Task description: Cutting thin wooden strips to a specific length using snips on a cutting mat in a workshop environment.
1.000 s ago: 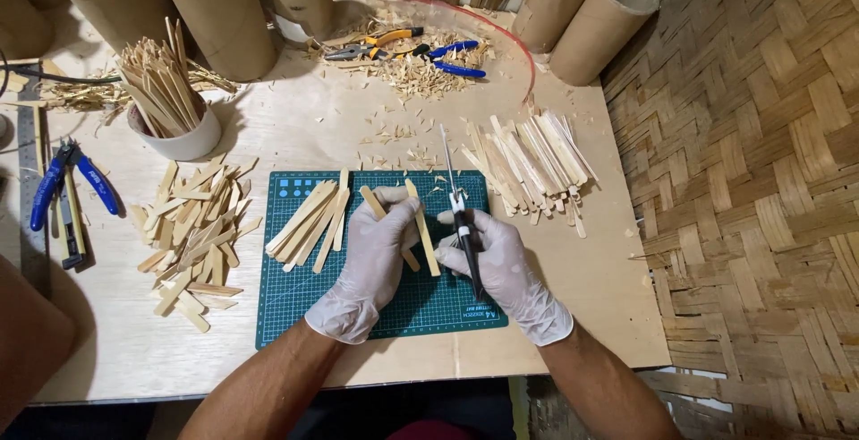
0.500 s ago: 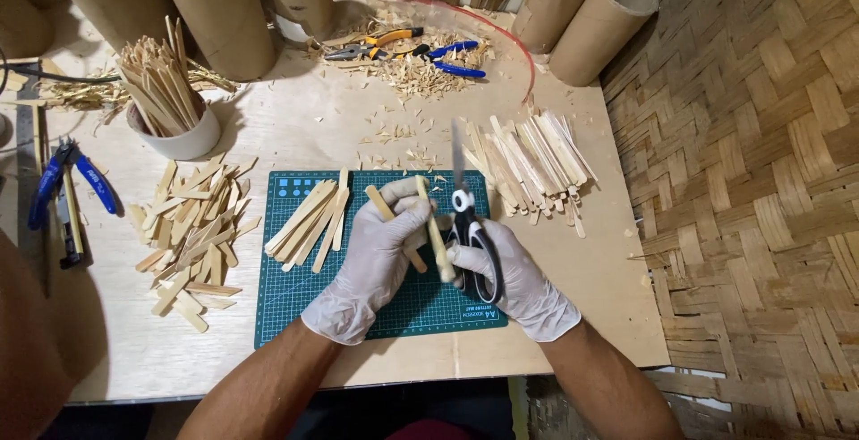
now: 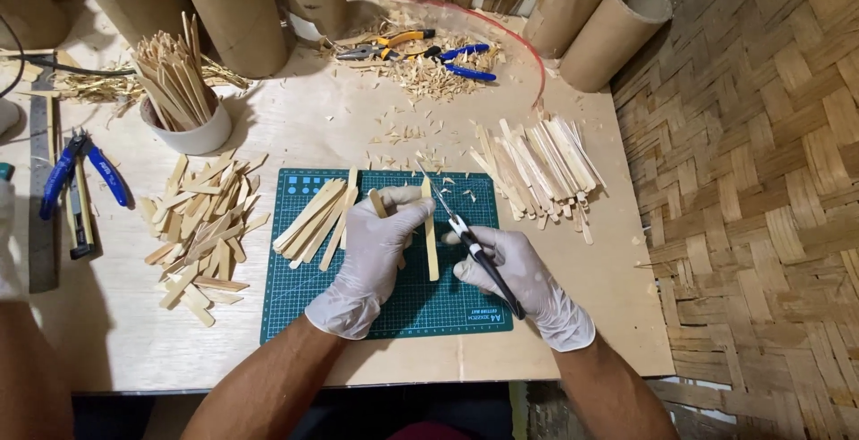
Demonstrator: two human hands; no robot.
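Strip of pale split bamboo [image 3: 431,241], flat and narrow, lying near the centre of the frame with its long axis almost vertical in the picture, upper end pointing toward the top edge and lower end resting on the dark green gridded cutting mat [image 3: 394,301]. The strip is light yellow-tan, straight-sided, with a squared upper tip. The left hand [image 3: 376,256], in a white glove, has its fingers curled and pressed onto the strip's upper part, pinning it; a second short strip shows under the same fingers. The right hand [image 3: 519,281], also gloved, is closed around the black handles of a pair of scissors [image 3: 465,234], whose thin metal blades slant toward the upper left, just beside the strip's upper end; whether the blades are parted cannot be told. Left of the hands, a fan of similar bamboo strips [image 3: 315,216] lies on the mat. Upper right of the mat, a loose bundle of longer strips [image 3: 541,167] rests on the pale wooden tabletop [image 3: 295,127].
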